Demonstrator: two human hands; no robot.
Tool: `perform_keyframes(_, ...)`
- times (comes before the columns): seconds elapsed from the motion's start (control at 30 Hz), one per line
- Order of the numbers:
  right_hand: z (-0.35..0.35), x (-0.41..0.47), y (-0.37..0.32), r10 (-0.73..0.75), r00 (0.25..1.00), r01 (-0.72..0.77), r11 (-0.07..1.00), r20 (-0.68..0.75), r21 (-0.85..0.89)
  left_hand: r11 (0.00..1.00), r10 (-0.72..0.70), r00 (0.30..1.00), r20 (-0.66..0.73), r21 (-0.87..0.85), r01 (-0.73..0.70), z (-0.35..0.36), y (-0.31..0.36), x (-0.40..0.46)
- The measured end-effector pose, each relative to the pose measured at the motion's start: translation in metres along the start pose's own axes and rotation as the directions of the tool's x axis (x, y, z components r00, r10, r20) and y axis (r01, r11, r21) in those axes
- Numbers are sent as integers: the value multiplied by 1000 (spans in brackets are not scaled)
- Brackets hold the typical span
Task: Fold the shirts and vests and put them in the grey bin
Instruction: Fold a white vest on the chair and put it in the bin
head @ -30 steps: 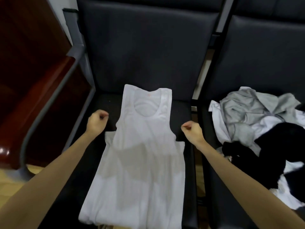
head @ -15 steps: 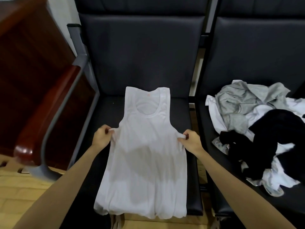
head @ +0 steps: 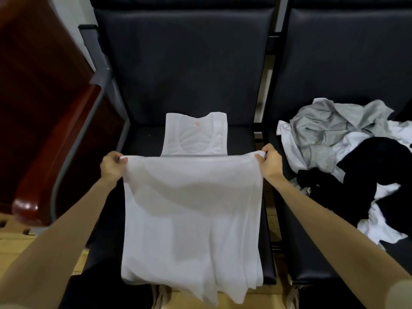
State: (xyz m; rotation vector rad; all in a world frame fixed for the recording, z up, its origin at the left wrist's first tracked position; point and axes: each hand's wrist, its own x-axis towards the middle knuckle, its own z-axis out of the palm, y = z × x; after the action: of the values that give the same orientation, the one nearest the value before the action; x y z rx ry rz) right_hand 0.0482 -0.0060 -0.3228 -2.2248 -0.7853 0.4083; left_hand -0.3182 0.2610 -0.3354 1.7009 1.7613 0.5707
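- Your left hand (head: 112, 167) and right hand (head: 270, 163) each keep a closed grip, pinching one side of the white vest (head: 191, 210).
- The vest lies on the dark chair seat (head: 145, 139), its hem hanging over the front edge.
- A heap of clothes (head: 347, 157), seemingly unfolded, sits on the neighbouring seat.
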Motion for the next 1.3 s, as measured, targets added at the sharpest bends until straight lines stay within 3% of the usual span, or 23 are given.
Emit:
perform_keyframes(0.27,22,-3,9,75,987,-74,997,140,-11,998,-41,999,19,-36,42,15,5,-26)
perform_keyframes(0.43,13,-71,19,134,987,-141,987,90,74,999,-39,995,88,-25,41,-3,-10,-77)
perform_keyframes(0.73,-14,-238,58,141,965,-119,987,220,-111,971,-72,989,130,235,40,-25,-76,-189)
perform_keyframes(1.0,-17,-279,49,150,967,-103,969,207,-223,931,-105,993,52,357,80,-32,-84,-249)
perform_keyframes(1.17,-11,-277,36,78,953,83,864,294,-496,929,-20,1000,23,370,11,-33,-84,-265)
perform_keyframes(1.3,-19,-274,29,97,954,62,861,283,-506,966,-126,990,-62,221,137,-43,-75,-264)
